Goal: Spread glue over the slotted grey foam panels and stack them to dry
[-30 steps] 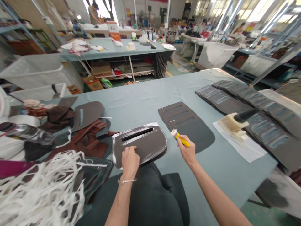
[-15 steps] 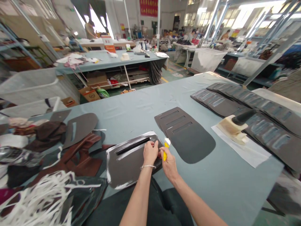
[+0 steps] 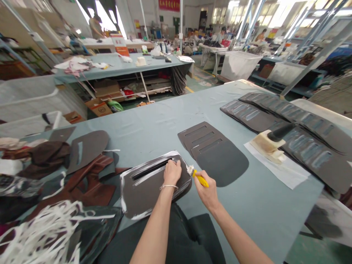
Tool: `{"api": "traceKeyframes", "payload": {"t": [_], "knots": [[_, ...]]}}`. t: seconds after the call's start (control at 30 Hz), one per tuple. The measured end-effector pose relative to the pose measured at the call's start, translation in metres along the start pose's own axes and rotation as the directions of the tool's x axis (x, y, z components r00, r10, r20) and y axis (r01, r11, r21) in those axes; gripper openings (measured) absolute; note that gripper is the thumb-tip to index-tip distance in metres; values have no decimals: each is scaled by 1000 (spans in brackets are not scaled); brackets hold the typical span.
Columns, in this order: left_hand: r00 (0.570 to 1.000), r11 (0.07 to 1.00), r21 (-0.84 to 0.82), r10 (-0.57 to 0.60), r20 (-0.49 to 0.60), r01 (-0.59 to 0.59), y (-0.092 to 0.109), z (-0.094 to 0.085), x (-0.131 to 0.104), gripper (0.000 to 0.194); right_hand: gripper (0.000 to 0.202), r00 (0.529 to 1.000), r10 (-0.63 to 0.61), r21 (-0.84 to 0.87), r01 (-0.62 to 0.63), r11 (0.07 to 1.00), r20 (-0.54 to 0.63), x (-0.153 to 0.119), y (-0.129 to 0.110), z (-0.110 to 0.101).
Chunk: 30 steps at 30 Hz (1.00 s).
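Note:
A dark grey panel (image 3: pixel 145 194) lies on the table in front of me, with white paste along its edges and around a black strip (image 3: pixel 151 169). My left hand (image 3: pixel 172 172) is closed at the strip's right end, its fingertips pressed together there. In my right hand (image 3: pixel 206 189) is a yellow-handled brush (image 3: pixel 202 179), its white-coated bristles at the panel's right edge. Just right of it lie overlapping slotted grey panels (image 3: pixel 221 161).
A glue-stained container (image 3: pixel 268 146) with a black handle sits on white paper (image 3: pixel 291 174). Stacked panels (image 3: pixel 310 146) lie at the right. White strips (image 3: pixel 41 231) and brown scraps (image 3: pixel 95 181) cover the left. People work farther back.
My right hand has turned the brush from upright to pointing left, bringing its bristles to the panel's right edge. My left hand has moved slightly up along the panel. The whole view has shifted slightly.

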<state>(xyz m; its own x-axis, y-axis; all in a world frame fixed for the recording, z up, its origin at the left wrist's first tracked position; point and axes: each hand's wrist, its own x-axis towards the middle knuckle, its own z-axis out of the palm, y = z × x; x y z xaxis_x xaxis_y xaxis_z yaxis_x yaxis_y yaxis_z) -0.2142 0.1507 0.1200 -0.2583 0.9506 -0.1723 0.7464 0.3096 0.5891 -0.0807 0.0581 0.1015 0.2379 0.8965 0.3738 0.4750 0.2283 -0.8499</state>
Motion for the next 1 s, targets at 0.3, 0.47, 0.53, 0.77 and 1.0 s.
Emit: {"api": "traceKeyframes", "payload": {"t": [0.3,0.47,0.53,0.77,1.0], "knots": [[979,968,246,9,-201,42,30,28,-11,66,16,989,85,74,-76,994,-119,-21,12,-24],[987,975,200,-67,-147,96,29,20,-8,68,30,987,133,217,-111,970,-87,-1,26,-15],[987,976,189,-86,-133,110,29,17,-7,67,32,988,136,228,-117,967,-67,5,30,-8],[987,980,167,-85,-133,107,28,19,-11,64,27,994,79,185,-93,978,80,24,33,18],[986,983,147,-92,-140,112,28,20,-11,56,25,990,99,152,-113,982,97,23,32,23]]}}
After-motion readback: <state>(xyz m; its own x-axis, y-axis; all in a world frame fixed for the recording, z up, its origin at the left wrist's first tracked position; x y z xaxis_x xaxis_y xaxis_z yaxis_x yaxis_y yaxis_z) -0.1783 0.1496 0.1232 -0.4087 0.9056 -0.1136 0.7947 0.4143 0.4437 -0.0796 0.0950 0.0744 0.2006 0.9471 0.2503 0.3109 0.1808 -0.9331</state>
